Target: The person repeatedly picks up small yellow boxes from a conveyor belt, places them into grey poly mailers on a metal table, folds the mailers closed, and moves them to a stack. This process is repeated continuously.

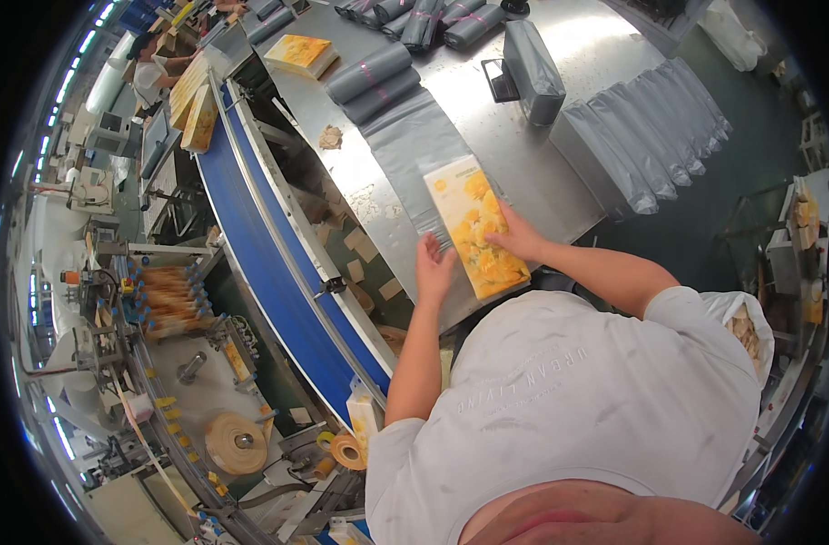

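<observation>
A long white-and-yellow package (478,222) printed with yellow flowers lies aslant at the near edge of the metal table. My right hand (521,233) grips its right side, thumb on top and the other fingers partly hidden. To the left of the package, my left hand (435,265) is held up with thumb and fingers apart, next to the edge of a flat grey plastic bag (404,145). That bag runs back from the package to grey rolls (369,74). Whether the package's far end is inside the bag, I cannot tell.
A blue conveyor belt (269,263) runs along the left, with flowered packages (199,118) at its far end. Filled grey bags (637,132) stand in a row at the right. Beside an upright grey bag (532,73) lies a small black tray-like object (499,80). A co-worker (149,73) is far left.
</observation>
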Available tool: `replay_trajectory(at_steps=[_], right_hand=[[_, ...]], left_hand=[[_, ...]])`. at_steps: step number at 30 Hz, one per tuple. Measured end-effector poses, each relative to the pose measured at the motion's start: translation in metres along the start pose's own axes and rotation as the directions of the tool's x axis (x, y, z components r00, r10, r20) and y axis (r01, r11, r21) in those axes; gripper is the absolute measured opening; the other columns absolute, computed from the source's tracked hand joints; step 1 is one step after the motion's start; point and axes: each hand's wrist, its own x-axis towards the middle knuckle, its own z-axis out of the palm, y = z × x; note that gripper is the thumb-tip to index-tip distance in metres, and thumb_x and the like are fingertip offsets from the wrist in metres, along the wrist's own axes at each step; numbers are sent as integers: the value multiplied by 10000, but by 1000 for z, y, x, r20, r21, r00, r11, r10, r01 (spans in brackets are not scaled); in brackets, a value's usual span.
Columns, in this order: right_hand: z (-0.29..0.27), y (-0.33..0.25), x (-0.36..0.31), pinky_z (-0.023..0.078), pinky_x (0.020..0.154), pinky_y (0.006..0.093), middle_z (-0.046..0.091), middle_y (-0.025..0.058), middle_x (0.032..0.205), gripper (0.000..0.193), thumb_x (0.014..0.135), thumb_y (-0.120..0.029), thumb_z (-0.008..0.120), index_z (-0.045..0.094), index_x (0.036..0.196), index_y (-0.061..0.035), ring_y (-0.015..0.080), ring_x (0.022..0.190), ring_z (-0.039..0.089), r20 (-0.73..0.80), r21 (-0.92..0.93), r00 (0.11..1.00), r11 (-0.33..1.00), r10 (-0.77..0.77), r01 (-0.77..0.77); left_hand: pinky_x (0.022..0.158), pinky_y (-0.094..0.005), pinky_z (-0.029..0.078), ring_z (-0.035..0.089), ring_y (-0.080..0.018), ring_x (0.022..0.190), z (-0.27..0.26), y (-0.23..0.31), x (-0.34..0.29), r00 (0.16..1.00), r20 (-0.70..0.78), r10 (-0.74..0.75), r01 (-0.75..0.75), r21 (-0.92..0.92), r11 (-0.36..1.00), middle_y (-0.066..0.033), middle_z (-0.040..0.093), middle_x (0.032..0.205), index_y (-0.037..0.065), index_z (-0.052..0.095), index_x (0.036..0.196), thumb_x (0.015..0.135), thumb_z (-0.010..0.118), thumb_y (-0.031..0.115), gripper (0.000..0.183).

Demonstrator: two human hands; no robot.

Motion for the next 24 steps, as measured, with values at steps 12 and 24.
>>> replay_trajectory(at_steps=[12, 24], right_hand=[[-44, -3, 84, 317, 1222, 530, 491, 29, 1623, 476, 945, -236, 652, 658, 1408, -127, 373, 1546, 327, 302, -671, 938, 661, -171, 337], [-74, -26, 69, 239, 1246, 551, 292, 6, 1732, 826, 862, -108, 634, 379, 1646, -163, 405, 1535, 294, 419, -520, 865, 709, -275, 477]], left_hand=[[975, -349, 544, 609, -209, 1226, 4, 60, 92, 996, -1, 88, -84, 272, 958, -109, 656, 1252, 57, 207, 1649, 850, 790, -40, 994], [1230, -530, 340, 260, -471, 1516, 91, 124, 88, 989, -109, 104, 56, 908, 415, -275, 207, 1697, 41, 615, 1443, 835, 841, 424, 754]])
